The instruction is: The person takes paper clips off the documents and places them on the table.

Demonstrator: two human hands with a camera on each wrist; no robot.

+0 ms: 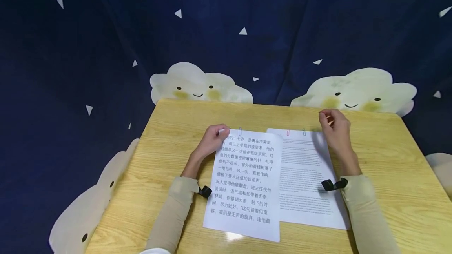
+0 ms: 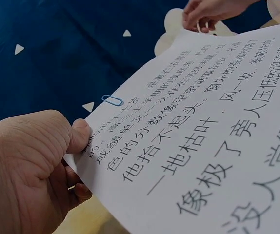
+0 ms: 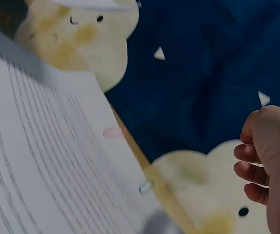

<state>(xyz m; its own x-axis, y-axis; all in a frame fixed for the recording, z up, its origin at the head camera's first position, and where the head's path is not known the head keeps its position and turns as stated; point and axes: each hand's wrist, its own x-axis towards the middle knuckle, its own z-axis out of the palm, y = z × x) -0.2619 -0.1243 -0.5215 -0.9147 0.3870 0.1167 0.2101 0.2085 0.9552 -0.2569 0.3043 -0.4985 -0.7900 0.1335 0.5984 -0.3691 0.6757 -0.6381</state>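
A white sheet with large Chinese print (image 1: 243, 183) is held up by its top left corner, which my left hand (image 1: 214, 138) pinches with the thumb on top. A blue paper clip (image 2: 112, 100) sits on that sheet's top edge. Partly under it in the head view lies a second sheet with small print (image 1: 307, 183), carrying a pink paper clip (image 1: 287, 132) and a green paper clip (image 1: 304, 132) on its top edge. Near that sheet's top right corner, my right hand (image 1: 335, 126) is raised with curled fingers. Nothing is visible in its grasp.
Both sheets are over a light wooden table (image 1: 385, 160). Behind its far edge hangs a dark blue curtain (image 1: 212, 38) with white triangles and smiling clouds. Each forearm wears a dark strap, with a black piece (image 1: 328, 184) jutting out at the right wrist.
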